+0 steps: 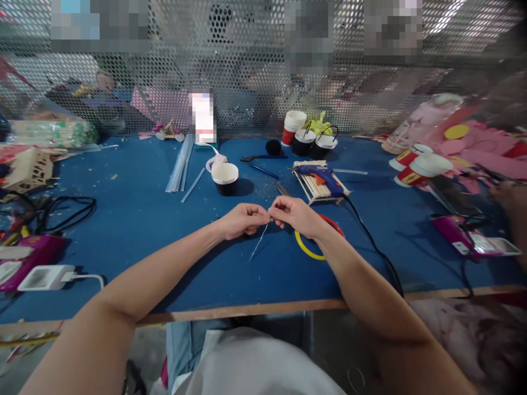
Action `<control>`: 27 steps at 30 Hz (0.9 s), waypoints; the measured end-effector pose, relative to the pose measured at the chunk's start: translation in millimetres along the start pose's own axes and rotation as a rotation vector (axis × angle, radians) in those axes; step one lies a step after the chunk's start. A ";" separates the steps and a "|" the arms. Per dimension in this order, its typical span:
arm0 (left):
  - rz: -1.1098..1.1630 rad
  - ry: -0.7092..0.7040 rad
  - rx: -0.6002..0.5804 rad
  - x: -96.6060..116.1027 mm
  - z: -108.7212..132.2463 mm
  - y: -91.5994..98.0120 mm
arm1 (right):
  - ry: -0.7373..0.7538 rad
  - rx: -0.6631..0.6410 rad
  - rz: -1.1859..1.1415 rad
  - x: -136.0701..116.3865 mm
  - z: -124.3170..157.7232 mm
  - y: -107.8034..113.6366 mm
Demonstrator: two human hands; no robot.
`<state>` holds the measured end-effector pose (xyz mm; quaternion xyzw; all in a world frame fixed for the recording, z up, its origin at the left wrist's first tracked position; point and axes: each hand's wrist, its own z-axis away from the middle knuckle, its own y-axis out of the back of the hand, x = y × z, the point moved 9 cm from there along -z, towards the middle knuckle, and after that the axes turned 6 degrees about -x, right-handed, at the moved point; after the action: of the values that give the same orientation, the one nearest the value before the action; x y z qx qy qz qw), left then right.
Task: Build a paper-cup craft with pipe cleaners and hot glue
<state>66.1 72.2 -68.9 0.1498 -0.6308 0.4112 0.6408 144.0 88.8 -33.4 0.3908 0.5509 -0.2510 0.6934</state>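
Observation:
My left hand (247, 220) and my right hand (294, 214) meet fingertip to fingertip above the middle of the table, both closed in a pinch. From between them a thin silvery strand (258, 243), twisted like wire, hangs down toward the left. The fingers hide its upper end and any small piece there. Scissors with a red and yellow handle (308, 249) lie partly hidden under my right hand and wrist. Just beyond the hands stands a dark paper cup with a white inside (225, 174).
A blue glue gun (325, 178) rests on a stick rack (307, 184), its black cord running to the front edge. Pliers (263, 158), clear glue sticks (180, 164), and several cups lie behind. Purple power strips (457, 233) sit at both sides; perforated metal mesh (247, 60) closes the back.

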 end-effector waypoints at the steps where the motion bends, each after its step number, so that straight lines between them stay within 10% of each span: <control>1: -0.043 -0.003 0.022 1.7 0.4 2.2 | 0.002 0.013 0.020 -0.6 0.0 0.4; 13: -0.545 -0.132 0.246 33.2 12.7 6.4 | 0.087 0.227 0.301 -10.9 -0.6 6.6; 27: -0.153 -0.046 0.157 29.1 24.9 11.1 | 0.077 0.128 0.114 -29.4 -8.1 -10.7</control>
<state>37.1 71.1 -41.4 0.2566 -0.5980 0.4057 0.6418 123.2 86.9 -8.7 0.4747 0.5367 -0.2306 0.6584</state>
